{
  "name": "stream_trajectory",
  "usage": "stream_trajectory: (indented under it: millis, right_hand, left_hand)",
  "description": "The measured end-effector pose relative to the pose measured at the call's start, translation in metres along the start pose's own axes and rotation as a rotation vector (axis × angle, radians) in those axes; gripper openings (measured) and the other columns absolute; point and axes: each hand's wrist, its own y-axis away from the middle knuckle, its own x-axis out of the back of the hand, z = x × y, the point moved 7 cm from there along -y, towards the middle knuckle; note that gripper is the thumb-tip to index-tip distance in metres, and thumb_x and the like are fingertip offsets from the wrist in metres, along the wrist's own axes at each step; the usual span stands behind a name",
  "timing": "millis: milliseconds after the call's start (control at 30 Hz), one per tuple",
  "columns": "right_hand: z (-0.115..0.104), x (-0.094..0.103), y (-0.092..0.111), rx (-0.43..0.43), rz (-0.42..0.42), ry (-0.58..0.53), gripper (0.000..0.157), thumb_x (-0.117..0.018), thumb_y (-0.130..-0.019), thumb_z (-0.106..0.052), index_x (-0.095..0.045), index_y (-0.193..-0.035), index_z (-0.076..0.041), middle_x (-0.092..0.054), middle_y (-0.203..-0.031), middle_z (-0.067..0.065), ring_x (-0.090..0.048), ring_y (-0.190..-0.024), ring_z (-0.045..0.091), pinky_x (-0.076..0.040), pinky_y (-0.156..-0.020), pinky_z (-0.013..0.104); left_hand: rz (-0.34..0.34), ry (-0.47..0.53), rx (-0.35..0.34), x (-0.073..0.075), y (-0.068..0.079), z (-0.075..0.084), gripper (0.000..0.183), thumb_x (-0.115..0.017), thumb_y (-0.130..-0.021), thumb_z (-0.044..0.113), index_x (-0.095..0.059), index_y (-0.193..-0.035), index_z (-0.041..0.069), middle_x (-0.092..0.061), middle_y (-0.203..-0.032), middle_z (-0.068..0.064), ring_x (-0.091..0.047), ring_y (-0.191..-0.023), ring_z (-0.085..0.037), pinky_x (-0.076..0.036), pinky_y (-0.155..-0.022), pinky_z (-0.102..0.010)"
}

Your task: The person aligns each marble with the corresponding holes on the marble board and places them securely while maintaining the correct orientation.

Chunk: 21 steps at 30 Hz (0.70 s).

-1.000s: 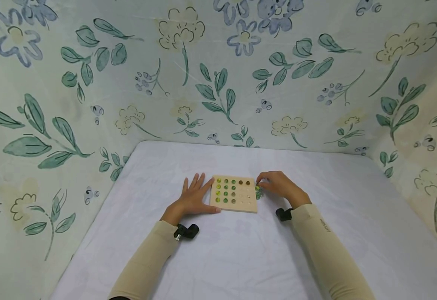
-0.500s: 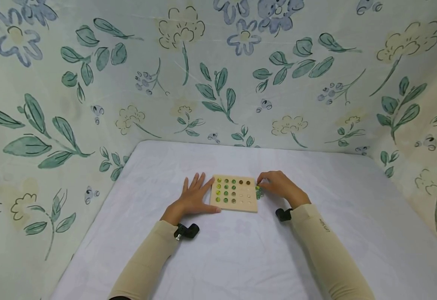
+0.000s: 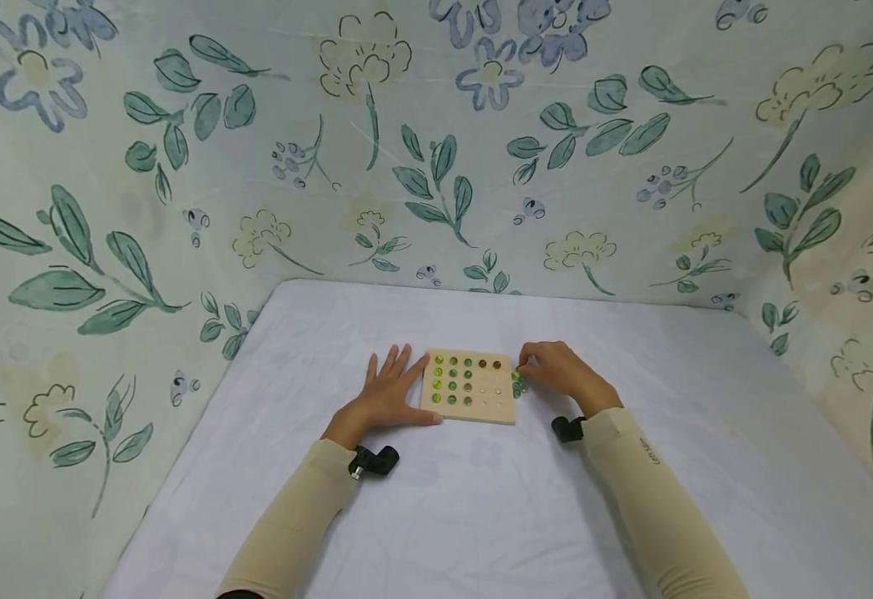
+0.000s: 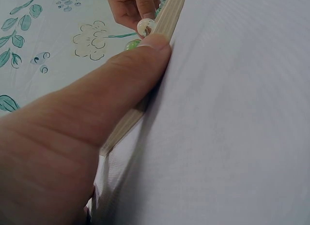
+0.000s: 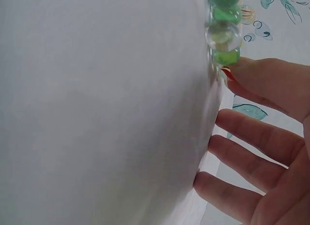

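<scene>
A pale wooden board [image 3: 490, 411] lies flat on the table, with green, yellow-green and brownish glass marbles in most of its hollows. Bare hollows show at its front right. My left hand [image 3: 385, 398] is spread at the board's left side, index finger at the back left corner. Its thumb [image 4: 131, 72] presses along the board's front edge. Just right of the board, my right hand [image 3: 556, 366] reaches down to a small cluster of loose green marbles [image 5: 225, 14]. Its thumb pinches a clear marble with a red swirl [image 5: 226, 72], partly hidden by the thumb.
White cloth covers the table [image 3: 473, 516]. A curtain with a leaf and flower print [image 3: 436, 166] hangs behind it and along the sides. Black wrist cameras sit on the left wrist [image 3: 373, 461] and right wrist [image 3: 567, 428].
My right hand's fingertips have shifted slightly to the right over the loose marbles. The left hand and the board stay in place.
</scene>
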Motion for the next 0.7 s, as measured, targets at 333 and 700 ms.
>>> stream_trajectory:
  millis: [333, 700]
  right_hand:
    - [0.0063, -0.0010, 0.0000, -0.074, -0.011, -0.017, 0.010, -0.064, -0.093, -0.021, -0.064, -0.097, -0.012, -0.062, -0.102, 0.006, -0.052, -0.094, 0.025, -0.046, -0.083, 0.041]
    - [0.0049, -0.0018, -0.0005, -0.082, -0.019, -0.019, 0.008, -0.064, -0.093, -0.020, -0.066, -0.095, -0.012, -0.063, -0.098, 0.005, -0.053, -0.091, 0.024, -0.046, -0.080, 0.039]
  left_hand:
    - [0.001, -0.003, 0.007, 0.0000, -0.0001, -0.0005, 0.114, -0.065, -0.068, 0.077, -0.011, -0.156, 0.029, 0.003, -0.162, -0.007, 0.013, -0.147, -0.026, 0.016, -0.113, -0.052]
    - [-0.001, -0.001, 0.007, -0.0002, -0.0001, -0.0006, 0.114, -0.065, -0.067, 0.078, -0.011, -0.156, 0.030, 0.004, -0.162, -0.007, 0.014, -0.147, -0.026, 0.016, -0.113, -0.052]
